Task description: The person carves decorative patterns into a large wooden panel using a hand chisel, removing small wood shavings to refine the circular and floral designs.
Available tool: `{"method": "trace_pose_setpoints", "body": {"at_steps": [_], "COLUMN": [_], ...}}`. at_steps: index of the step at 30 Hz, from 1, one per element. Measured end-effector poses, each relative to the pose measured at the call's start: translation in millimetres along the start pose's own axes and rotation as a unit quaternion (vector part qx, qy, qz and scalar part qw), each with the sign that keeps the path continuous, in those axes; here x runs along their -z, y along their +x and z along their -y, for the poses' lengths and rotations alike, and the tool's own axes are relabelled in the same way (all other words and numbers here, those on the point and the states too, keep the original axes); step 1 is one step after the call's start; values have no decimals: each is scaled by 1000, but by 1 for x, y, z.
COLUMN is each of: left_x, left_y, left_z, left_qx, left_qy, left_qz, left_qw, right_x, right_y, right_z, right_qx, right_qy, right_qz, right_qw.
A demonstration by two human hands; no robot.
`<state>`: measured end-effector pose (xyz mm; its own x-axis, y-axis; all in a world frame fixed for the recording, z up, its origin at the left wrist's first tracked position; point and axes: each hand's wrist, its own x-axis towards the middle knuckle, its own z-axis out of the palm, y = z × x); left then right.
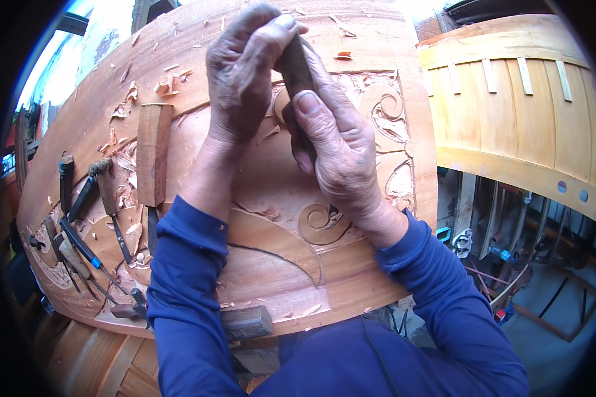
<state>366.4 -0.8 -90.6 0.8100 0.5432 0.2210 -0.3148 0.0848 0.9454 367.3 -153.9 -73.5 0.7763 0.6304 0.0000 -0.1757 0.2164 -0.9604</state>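
Shavings (167, 86) litter the carved panel (265, 175). Over it, toward the far edge, the right hand (343, 145) grasps a dark bar (297, 71); the left hand (242, 76) seems to clasp its upper end.

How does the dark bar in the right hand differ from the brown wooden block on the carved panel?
The dark bar is dull grey-brown; the brown wooden block is lighter and redder. The right hand grips the bar; the block lies on the carved panel. The bar looks narrower than the block. Both look long.
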Motion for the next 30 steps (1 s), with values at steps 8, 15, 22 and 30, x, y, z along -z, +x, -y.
{"method": "trace_pose_setpoints", "body": {"at_steps": [8,15,22,30], "left_x": [24,-6,-14,-12], "left_y": [9,10,1,3], "left_z": [-4,-15,-40,-18], "left_qx": [-120,-7,110,62], "left_qy": [47,10,-101,-84], "left_qz": [82,132,124,76], "left_qw": [988,991,981,992], "right_x": [-7,32,11,6], "right_y": [-2,21,6,-7], "right_z": [12,24,17,11], "right_qx": [-155,-66,12,2], "right_qy": [108,129,24,12], "right_qz": [74,-94,-76,-51], "right_qw": [979,985,997,999]}}
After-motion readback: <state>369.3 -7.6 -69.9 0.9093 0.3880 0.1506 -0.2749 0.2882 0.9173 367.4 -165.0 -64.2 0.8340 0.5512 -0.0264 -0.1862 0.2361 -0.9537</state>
